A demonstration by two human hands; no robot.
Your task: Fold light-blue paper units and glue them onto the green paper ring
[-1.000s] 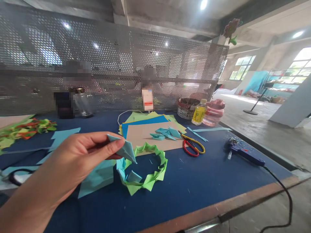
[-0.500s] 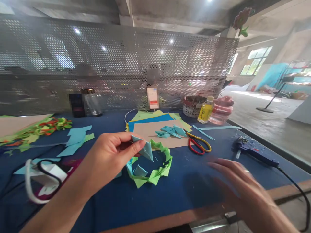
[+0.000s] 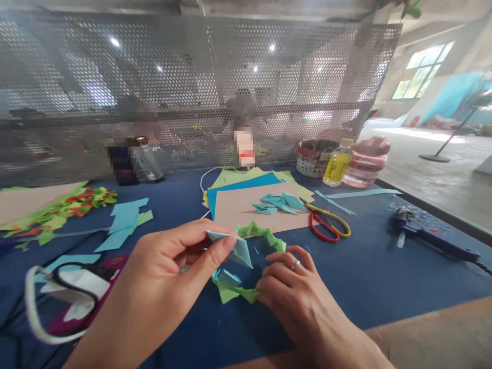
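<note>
My left hand (image 3: 169,271) pinches a folded light-blue paper piece (image 3: 235,247) between thumb and fingers, held just above a ring of folded green paper pieces (image 3: 261,233) lying on the blue table (image 3: 365,277). My right hand (image 3: 295,292) rests on the near right side of that ring, its fingers curled down onto the green paper, a ring on one finger. A couple of light-blue pieces sit in the ring's near left part (image 3: 227,278).
Beyond the ring lie stacked coloured sheets (image 3: 246,202) with more folded blue pieces (image 3: 279,202), and red-and-yellow scissors (image 3: 326,225). A blue glue gun (image 3: 430,236) lies at right. Paper scraps (image 3: 123,220), black-handled scissors (image 3: 73,287), a bottle (image 3: 337,164), a basket (image 3: 313,156) and a perforated screen (image 3: 192,92) surround them.
My right hand came in from the right and settled on the green ring. My left hand with the blue piece moved closer to the ring. The view tilted down and nearer.
</note>
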